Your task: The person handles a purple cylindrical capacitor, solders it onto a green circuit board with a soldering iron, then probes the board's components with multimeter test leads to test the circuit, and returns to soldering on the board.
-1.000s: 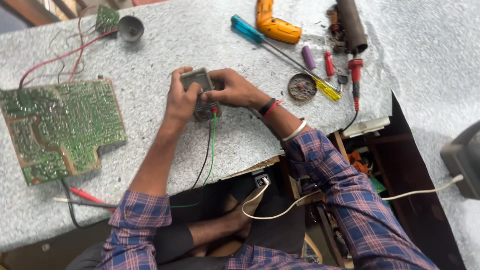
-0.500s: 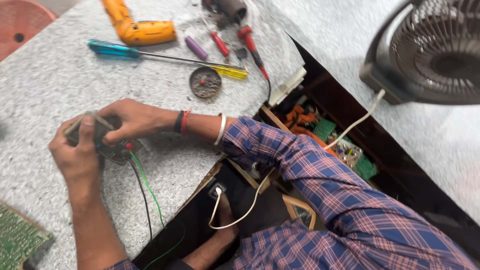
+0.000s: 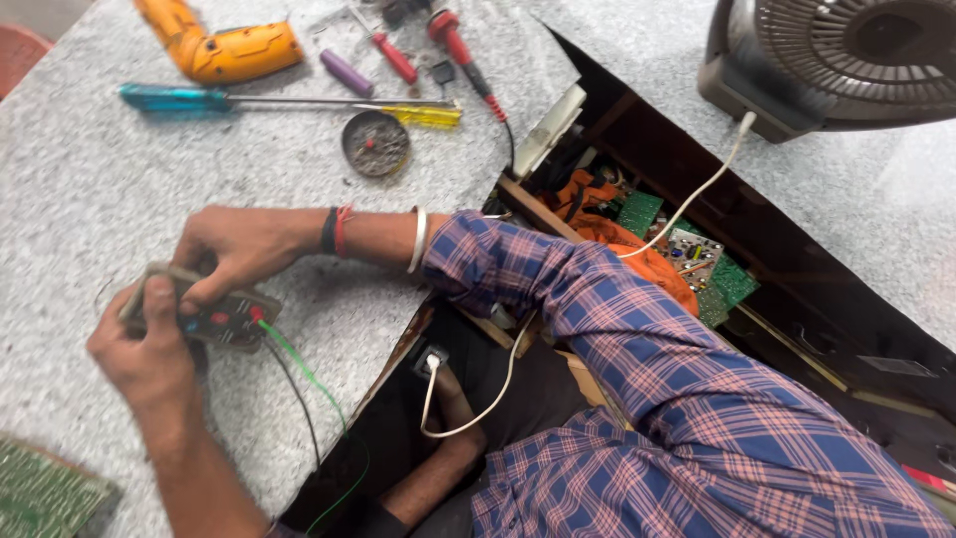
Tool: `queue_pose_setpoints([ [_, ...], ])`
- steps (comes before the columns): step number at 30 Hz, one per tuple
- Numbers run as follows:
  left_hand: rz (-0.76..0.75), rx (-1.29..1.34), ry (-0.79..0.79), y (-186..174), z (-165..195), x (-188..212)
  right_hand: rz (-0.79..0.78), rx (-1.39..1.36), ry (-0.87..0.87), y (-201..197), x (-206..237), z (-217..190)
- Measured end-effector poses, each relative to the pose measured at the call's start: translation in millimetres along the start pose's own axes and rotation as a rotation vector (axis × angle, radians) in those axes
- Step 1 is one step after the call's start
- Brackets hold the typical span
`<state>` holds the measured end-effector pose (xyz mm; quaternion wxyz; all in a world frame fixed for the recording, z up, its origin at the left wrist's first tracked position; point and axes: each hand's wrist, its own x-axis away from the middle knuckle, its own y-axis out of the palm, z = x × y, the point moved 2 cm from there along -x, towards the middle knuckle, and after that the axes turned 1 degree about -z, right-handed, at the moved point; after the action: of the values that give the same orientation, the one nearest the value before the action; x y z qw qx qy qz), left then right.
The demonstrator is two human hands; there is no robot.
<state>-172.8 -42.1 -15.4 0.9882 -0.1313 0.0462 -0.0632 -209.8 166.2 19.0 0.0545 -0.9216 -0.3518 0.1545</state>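
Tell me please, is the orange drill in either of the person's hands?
No, the orange drill lies on the stone table, while both hands hold a small dark tester.

The view has swung right: the hands, the left hand (image 3: pixel 149 349) and right hand (image 3: pixel 239 249), with the small meter (image 3: pixel 204 314), now sit at the lower left instead of the middle. The big circuit board (image 3: pixel 45 498) has slid almost out of view. A fan (image 3: pixel 846 60) has come in at upper right.

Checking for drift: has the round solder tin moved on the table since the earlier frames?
No. The round tin lies just below the yellow-handled screwdriver, as before; only the camera swung.
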Motion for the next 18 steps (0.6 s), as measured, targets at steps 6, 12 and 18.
queue_pose_setpoints([
  [6,0.047,-0.059,-0.056,3.7,-1.6,-6.7,-0.093,0.066,0.091,0.4,-7.0,12.3],
  [12,0.211,-0.119,0.077,3.9,-3.4,-19.5,-0.108,0.054,0.094,4.5,-11.6,17.0],
  [18,0.244,-0.178,-0.035,13.6,1.6,-14.6,-0.082,0.03,0.087,9.1,-18.4,14.5],
])
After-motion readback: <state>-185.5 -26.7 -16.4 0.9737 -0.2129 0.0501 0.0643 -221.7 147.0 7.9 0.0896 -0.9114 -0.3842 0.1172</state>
